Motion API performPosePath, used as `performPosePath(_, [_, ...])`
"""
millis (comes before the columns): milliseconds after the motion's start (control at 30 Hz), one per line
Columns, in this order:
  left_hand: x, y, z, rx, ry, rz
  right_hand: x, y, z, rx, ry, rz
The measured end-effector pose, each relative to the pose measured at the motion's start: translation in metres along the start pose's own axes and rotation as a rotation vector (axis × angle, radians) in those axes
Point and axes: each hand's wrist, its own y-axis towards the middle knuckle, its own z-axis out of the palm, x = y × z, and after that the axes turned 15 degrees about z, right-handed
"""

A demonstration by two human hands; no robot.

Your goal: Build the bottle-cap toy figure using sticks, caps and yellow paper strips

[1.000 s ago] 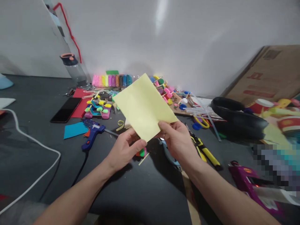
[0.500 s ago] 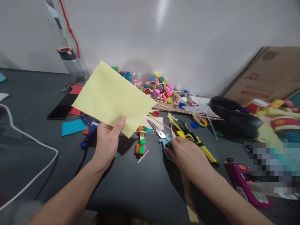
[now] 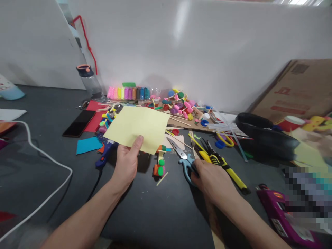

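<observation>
And across the far side we have a smooth, pale grey wall, running wide behind a dark, matt table. Up top comes a white streak of glare, bright against that surface, with softer shadows low down in the middle and towards the right. Over on the left, a second pale panel meets it at a slanting gap, a bent red line dropping just beside. Far right, bright light shows above the wall's top edge.
</observation>
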Motion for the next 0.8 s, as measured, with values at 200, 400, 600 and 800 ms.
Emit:
performPosePath(200, [-0.007,0.001,0.001,-0.014,-0.029,-0.045,-0.013,-0.010,0.000,0.009,0.323,0.033])
performPosePath(400, [-0.016,0.004,0.003,-0.025,-0.084,-0.082,-0.003,-0.024,-0.001,0.373,1.201,0.016])
performPosePath(600, [-0.019,0.004,0.007,-0.004,-0.116,-0.172,0.025,-0.047,-0.007,0.410,0.965,-0.026])
performPosePath(800, [-0.023,0.000,0.009,0.026,-0.142,-0.161,0.042,-0.051,-0.010,0.298,0.876,-0.037])
